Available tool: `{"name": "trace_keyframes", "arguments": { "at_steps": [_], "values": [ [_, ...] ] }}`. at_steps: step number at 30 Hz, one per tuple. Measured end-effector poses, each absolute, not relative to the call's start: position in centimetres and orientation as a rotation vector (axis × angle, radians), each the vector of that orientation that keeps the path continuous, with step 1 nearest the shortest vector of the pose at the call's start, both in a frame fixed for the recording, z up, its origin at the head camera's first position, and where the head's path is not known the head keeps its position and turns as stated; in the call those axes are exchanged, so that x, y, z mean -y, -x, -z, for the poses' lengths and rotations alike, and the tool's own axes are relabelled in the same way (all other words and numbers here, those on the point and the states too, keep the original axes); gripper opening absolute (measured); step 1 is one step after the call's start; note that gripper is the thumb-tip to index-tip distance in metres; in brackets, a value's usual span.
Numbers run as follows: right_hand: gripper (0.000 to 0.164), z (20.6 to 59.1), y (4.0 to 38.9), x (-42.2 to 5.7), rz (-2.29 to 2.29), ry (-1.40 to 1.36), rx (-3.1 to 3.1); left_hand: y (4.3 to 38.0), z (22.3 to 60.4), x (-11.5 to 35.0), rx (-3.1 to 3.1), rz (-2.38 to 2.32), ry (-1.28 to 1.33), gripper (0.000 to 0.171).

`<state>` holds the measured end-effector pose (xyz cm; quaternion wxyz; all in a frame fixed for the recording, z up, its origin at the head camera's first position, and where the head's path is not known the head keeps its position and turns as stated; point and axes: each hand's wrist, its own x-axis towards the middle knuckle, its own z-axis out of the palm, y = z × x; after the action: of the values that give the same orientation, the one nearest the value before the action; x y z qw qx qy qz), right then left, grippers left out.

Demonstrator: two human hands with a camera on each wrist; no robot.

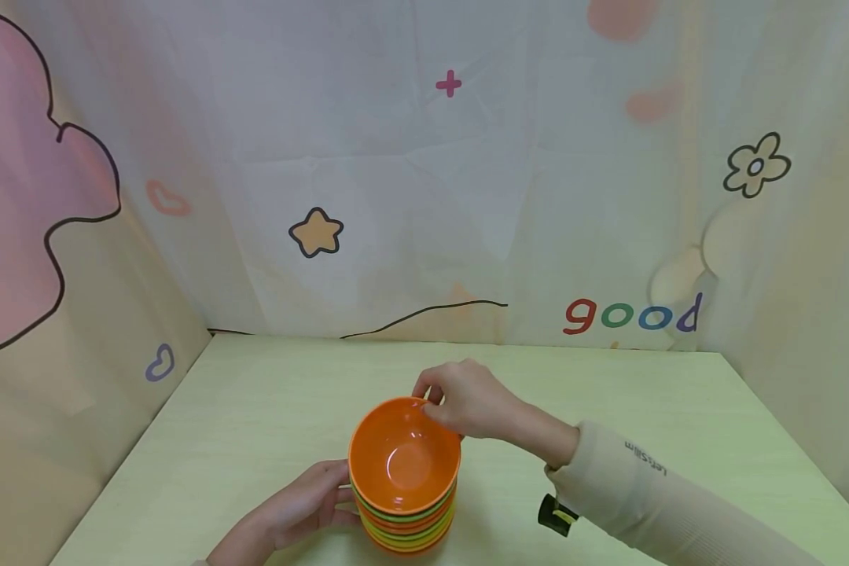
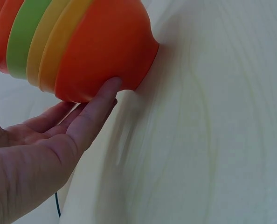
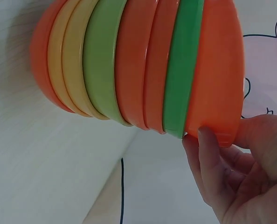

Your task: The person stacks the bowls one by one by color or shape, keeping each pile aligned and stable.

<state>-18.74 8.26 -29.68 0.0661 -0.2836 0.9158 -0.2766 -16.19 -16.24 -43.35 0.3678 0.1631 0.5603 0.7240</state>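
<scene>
Nested bowls in orange, green and yellow [image 3: 101,60] form one upright stack on the table. The top orange bowl [image 1: 396,440] has its rim between the thumb and fingers of my right hand [image 1: 475,401], which pinches it at the far right side. My left hand [image 1: 311,499] touches the left side of the stack. Its fairly straight fingers lie against the bottom orange bowl [image 2: 115,42], with the thumb higher up beside the upper bowls. A green bowl [image 3: 183,70] sits directly under the top one.
The pale green table [image 1: 255,409] meets a printed cloth backdrop [image 1: 396,196] at the back and sides. A small black device [image 1: 556,515] hangs under the right sleeve [image 1: 651,487].
</scene>
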Motion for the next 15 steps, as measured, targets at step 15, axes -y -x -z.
{"name": "trace_keyframes", "arguments": {
  "at_steps": [15],
  "values": [
    [0.01, 29.99, 18.87, -8.35, 0.828, 0.898, -2.776, 16.29, 43.82, 16.15, -1.435, -1.872, -0.386, 0.047]
  ]
}}
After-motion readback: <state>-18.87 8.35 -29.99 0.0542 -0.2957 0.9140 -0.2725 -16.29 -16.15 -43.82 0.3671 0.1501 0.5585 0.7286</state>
